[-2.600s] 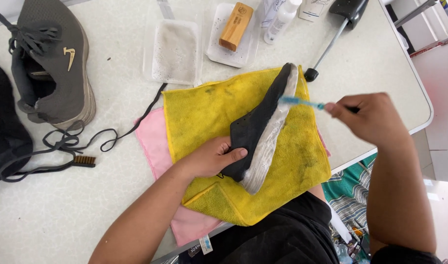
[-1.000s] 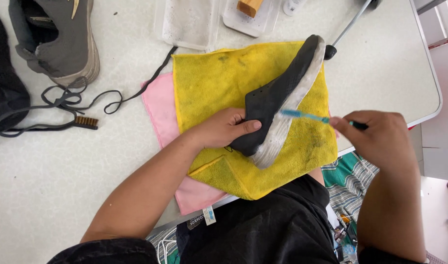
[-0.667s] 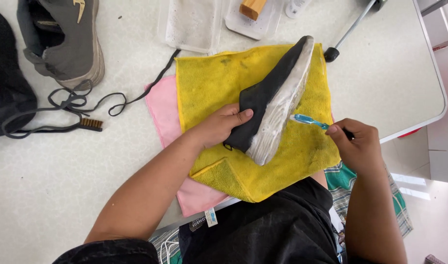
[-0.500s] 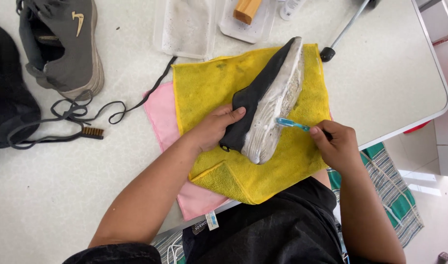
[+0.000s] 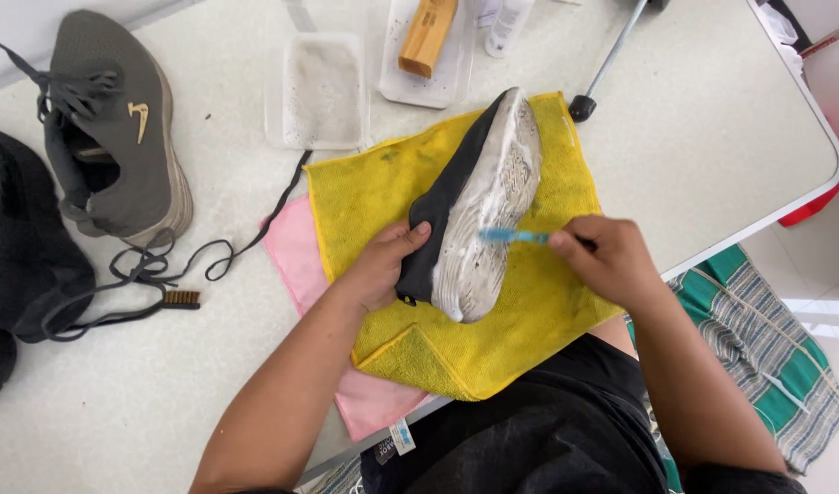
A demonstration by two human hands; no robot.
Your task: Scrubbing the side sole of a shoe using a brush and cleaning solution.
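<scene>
A dark shoe [image 5: 456, 197] lies on its side on a yellow cloth [image 5: 529, 311], its soapy white sole [image 5: 493, 210] turned to the right. My left hand [image 5: 387, 265] grips the shoe at its heel end. My right hand [image 5: 607, 261] holds a blue toothbrush [image 5: 516, 236] whose head rests against the sole near the heel. A pink cloth [image 5: 296, 265] sticks out from under the yellow one.
A second grey shoe [image 5: 118, 137] stands at the far left with loose black laces [image 5: 182, 265] and a small brush [image 5: 177, 298] beside it. A tray of soapy water [image 5: 321, 87] and a tray with a wooden brush [image 5: 427, 37] sit behind. Table edge [image 5: 804, 183] runs right.
My right hand has moved left with the toothbrush, from beyond the shoe onto the sole near the heel. My left hand has kept its grip on the shoe.
</scene>
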